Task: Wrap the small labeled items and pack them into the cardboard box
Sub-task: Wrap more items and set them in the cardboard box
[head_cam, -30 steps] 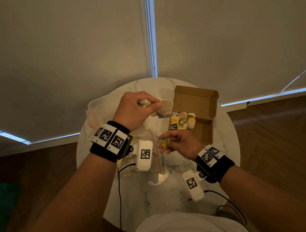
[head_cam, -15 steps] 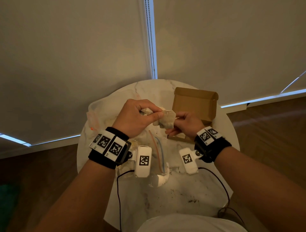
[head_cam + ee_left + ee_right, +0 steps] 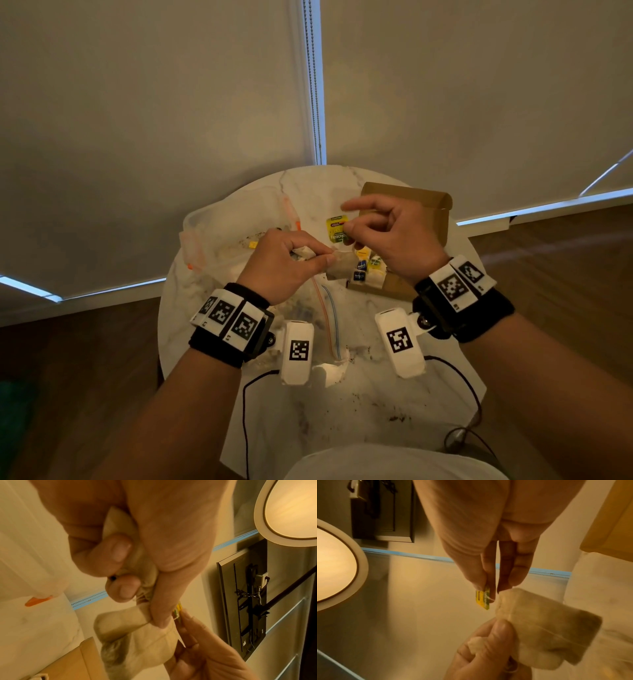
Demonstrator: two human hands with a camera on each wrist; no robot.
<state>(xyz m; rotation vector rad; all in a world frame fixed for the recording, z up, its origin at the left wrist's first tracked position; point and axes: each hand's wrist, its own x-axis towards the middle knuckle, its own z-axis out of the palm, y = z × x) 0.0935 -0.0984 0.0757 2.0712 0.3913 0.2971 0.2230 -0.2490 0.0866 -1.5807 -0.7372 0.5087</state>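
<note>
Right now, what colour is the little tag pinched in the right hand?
Yellow with green print, the tea bag tag shows best in the right wrist view.

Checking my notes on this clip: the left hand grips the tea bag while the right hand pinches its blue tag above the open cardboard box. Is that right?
Not quite: the tag is yellow and green, not blue, as the right wrist view shows. The rest holds: the left hand grips the tea bag and the right hand pinches the tag above the open cardboard box.
</note>
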